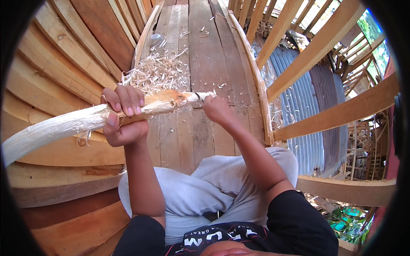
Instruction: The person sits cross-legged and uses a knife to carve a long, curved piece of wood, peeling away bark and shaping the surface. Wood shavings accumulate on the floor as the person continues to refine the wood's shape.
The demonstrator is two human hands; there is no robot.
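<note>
Head view shows us seated on a plank floor [200, 128], our grey-trousered knees [205, 192] at six o'clock, nearest the camera. Above them our two forearms rise toward the centre.

Our left hand [124, 117], at about nine o'clock from the centre, is wrapped tightly around a pale, peeled wooden stick [77, 121]; the fingers curl over its top and the thumb presses from below. The stick runs from the far left edge, at eight o'clock, rising rightward to the middle of the frame, where a patch of orange-brown bark [173, 97] remains near its tip.

Our right hand [217, 109], just right of centre, is closed into a fist on a knife [200, 96] whose narrow blade points left and lies against the stick's end. The handle is hidden inside the fist.

Beyond the hands, toward twelve o'clock, a heap of pale wood shavings [156, 74] lies on the floor planks, with scattered curls further up. A small round grey object [156, 39] sits near eleven o'clock beside the shavings. Curved wooden planking [64, 55] fills the left side, wooden rails [324, 42] cross the right at two o'clock, and corrugated metal sheeting [299, 98] shows behind them.
</note>
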